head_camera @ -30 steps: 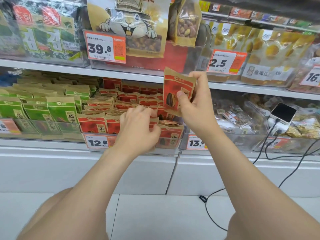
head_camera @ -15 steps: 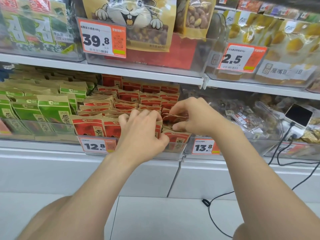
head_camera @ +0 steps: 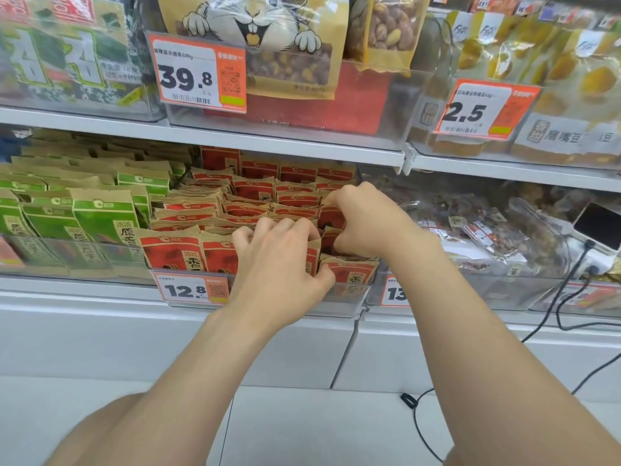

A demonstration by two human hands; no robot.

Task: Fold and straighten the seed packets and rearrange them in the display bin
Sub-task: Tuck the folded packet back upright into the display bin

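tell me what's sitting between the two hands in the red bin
Head view: upright red seed packets fill the gap between the left hand and the right hand, inside the display bin. Both hands grip packet tops.

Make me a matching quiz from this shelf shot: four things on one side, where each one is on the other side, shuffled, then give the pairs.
Things:
1. red packets
2. green packets
3. 39.8 price tag
4. black cable

Places:
A. front of the upper shelf
B. gripped by the left hand and the right hand
C. on the floor, lower right
D. in the bin left of the red ones

Pairs: 1-B, 2-D, 3-A, 4-C.
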